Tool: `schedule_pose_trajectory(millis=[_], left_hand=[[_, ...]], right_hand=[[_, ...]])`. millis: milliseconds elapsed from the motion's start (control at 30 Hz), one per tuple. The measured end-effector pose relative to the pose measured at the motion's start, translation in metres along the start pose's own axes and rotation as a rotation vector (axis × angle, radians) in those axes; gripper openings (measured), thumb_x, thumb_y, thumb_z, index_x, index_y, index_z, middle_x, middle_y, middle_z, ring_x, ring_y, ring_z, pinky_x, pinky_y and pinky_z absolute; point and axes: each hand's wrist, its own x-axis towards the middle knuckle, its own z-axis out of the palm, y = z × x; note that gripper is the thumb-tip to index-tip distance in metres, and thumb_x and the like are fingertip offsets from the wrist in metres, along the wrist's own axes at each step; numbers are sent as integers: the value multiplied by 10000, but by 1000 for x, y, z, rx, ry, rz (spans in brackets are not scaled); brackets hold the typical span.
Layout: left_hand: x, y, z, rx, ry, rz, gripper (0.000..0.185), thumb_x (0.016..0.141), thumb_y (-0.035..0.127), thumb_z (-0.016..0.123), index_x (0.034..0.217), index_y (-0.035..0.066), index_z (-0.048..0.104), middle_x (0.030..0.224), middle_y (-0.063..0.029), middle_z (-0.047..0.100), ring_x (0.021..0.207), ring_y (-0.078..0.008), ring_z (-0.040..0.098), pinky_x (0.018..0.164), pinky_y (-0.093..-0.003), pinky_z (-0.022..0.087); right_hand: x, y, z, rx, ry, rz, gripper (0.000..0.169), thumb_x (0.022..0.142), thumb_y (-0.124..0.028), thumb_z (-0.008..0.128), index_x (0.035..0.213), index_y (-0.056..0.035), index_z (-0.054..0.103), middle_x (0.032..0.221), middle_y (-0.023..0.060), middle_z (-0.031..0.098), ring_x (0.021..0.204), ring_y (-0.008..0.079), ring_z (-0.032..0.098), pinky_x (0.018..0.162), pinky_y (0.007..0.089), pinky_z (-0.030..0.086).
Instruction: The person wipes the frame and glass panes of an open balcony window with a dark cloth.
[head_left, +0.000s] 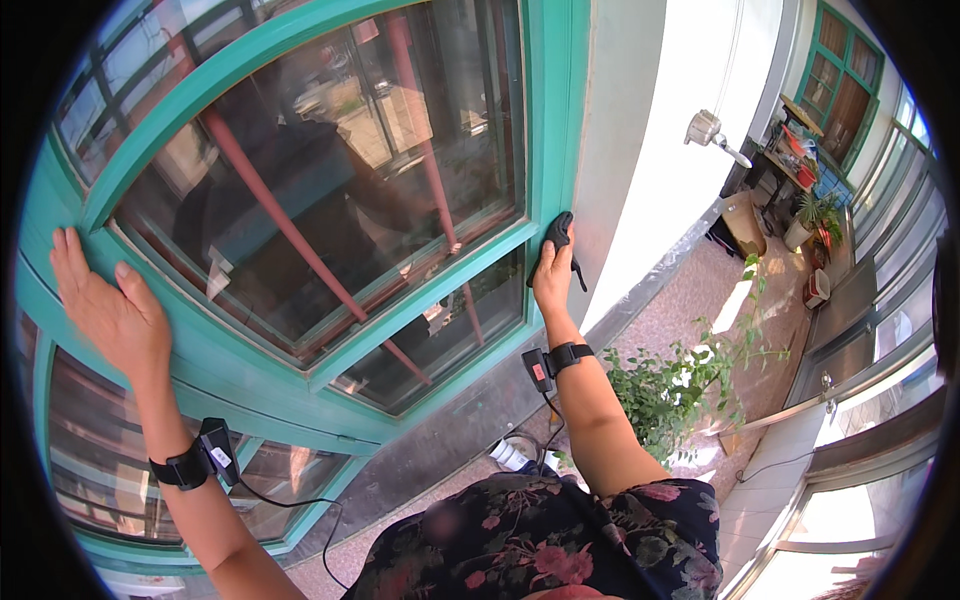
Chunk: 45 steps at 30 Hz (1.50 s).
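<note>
My left hand (112, 311) lies flat against the teal-painted wooden window frame (262, 319) at the left, thumb apart from the fingers, holding nothing. At the frame's right edge, my right hand (555, 274) presses a crumpled black cloth (559, 229) to the painted wood beside the wall. Between my hands is a large glass pane (315, 187), with a smaller pane (442, 330) below it. Reddish vertical bars (270, 206) show behind the glass, mixed with reflections. Both wrists wear black straps with small cabled devices.
A leafy green plant (667, 397) stands close to my right arm. On the white wall (690, 97) is a metal crank handle (709, 135). Farther along the speckled floor (675, 315) are a cluttered table (787, 169) and potted plants (802, 221). Glazed panels (900, 255) line the right side.
</note>
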Motion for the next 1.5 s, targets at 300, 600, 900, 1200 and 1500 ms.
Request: schedule_pose_trajectory(millis=[300, 600, 900, 1200, 1500], left_hand=[[-4, 1, 5, 17, -8, -38, 528, 945, 218, 441, 1432, 18, 406, 1490, -172, 404, 1387, -363, 359, 1128, -476, 267], [-4, 2, 6, 9, 19, -14, 512, 948, 196, 447, 1418, -4, 412, 1474, -194, 413, 1358, -370, 386, 1116, -473, 275], [-5, -5, 3, 38, -14, 33, 485, 945, 181, 473, 1390, -11, 440, 1446, -204, 446, 1336, -379, 411, 1103, -456, 295], [-2, -8, 4, 66, -33, 41, 474, 933, 204, 462, 1321, -66, 502, 1407, -253, 472, 1315, -425, 420, 1088, -467, 330], [-4, -5, 3, 44, -8, -2, 469, 934, 220, 466, 1326, -34, 508, 1411, -231, 473, 1313, -409, 425, 1085, -476, 326]], right_hand=[[59, -114, -35, -54, 208, -417, 405, 969, -44, 532, 1372, -46, 501, 1288, 174, 542, 1167, 297, 562, 973, 364, 453], [177, -242, 3, -410, 281, -1157, 503, 873, 71, 562, 1296, -196, 618, 1369, 105, 518, 1234, 333, 475, 1009, 427, 430], [121, -158, -5, -462, 79, -1014, 613, 734, 174, 562, 1250, -150, 634, 1372, 103, 502, 1248, 351, 447, 1030, 427, 407], [27, -59, -36, -519, -236, -704, 556, 745, 168, 527, 1222, -97, 634, 1362, 126, 501, 1251, 361, 461, 1031, 432, 428], [5, -56, -26, -202, -148, -325, 431, 872, 122, 473, 1260, -49, 548, 1338, 181, 510, 1224, 368, 516, 1010, 413, 446]])
